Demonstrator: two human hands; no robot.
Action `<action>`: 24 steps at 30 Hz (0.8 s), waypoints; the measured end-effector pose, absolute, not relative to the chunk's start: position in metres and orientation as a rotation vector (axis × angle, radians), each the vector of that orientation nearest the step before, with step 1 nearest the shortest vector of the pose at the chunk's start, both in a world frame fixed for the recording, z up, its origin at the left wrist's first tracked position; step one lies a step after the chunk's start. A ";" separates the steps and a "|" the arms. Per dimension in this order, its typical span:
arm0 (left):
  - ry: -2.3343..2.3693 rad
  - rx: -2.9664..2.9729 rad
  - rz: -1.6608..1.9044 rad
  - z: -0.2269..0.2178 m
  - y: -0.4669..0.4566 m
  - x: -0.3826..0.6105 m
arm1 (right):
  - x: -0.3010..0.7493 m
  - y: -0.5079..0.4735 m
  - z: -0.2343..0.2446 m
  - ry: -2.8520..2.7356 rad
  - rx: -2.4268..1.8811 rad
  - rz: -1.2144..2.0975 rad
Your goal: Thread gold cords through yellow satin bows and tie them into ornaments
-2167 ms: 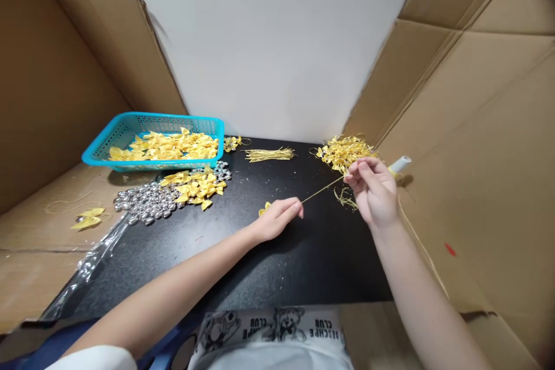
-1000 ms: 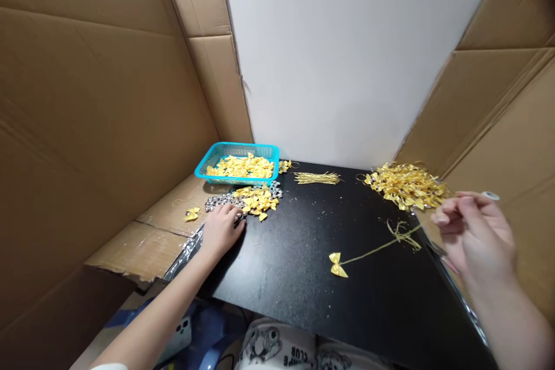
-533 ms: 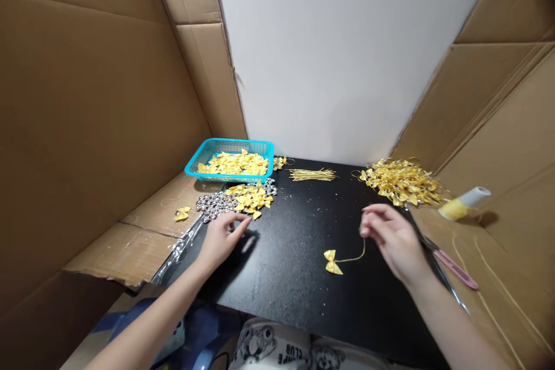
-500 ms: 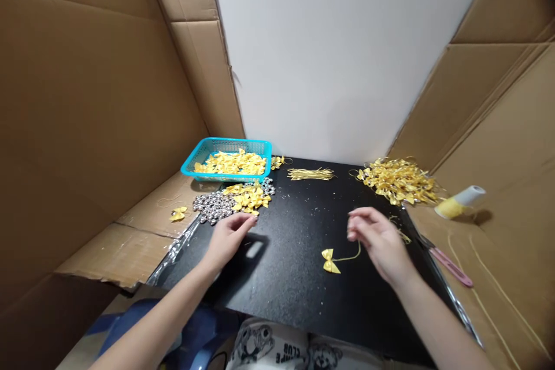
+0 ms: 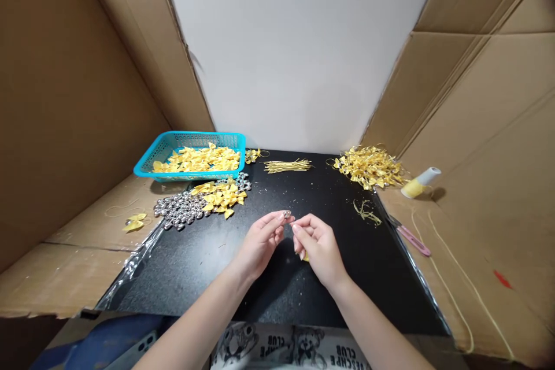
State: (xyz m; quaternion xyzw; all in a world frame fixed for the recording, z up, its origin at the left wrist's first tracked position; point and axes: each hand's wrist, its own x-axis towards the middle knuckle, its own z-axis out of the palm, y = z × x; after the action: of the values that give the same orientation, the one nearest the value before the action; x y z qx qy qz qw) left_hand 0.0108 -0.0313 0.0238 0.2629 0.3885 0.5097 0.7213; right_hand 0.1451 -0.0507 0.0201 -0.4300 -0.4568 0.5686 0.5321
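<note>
Over the middle of the black tabletop my two hands are close together. My left hand pinches a small silver bell between thumb and index finger. My right hand is closed on a thin gold cord, its tip meeting the left fingertips. Beneath the right fingers a bit of a yellow bow shows; the rest of it is hidden. Left of my hands lies a pile of silver bells, with loose yellow bows partly on top.
A turquoise basket of yellow bows stands at back left. Cut gold cords lie at the back. A heap of corded bows, a thread spool, cord scraps and pink-handled scissors lie right. Cardboard walls flank the table.
My hands have come together at the centre, the left now with a bell. The right hand has moved left with the corded bow. The camera view has shifted right.
</note>
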 end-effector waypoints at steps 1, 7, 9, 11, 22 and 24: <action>0.852 0.581 1.125 0.023 -0.032 0.012 | 0.145 -0.051 0.020 -1.104 -1.031 1.353; 0.889 0.731 1.153 0.011 -0.032 0.012 | 0.142 -0.052 0.016 -1.074 -1.052 1.357; 0.922 0.867 1.159 0.007 -0.031 0.009 | 0.143 -0.051 0.014 -1.059 -1.056 1.363; 0.948 1.017 1.150 0.006 -0.029 0.005 | 0.145 -0.050 0.013 -1.051 -1.064 1.364; 0.925 1.388 0.987 0.032 -0.015 -0.005 | 0.144 -0.050 0.012 -1.034 -1.001 1.386; 0.876 1.387 0.918 0.036 -0.013 -0.006 | 0.145 -0.051 0.011 -1.035 -0.989 1.381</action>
State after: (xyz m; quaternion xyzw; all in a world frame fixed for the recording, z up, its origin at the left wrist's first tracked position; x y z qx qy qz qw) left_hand -0.0062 -0.0128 0.0358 0.5959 0.3763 0.3943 0.5897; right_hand 0.1454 -0.0511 0.0111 -0.4168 -0.4364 0.5823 0.5447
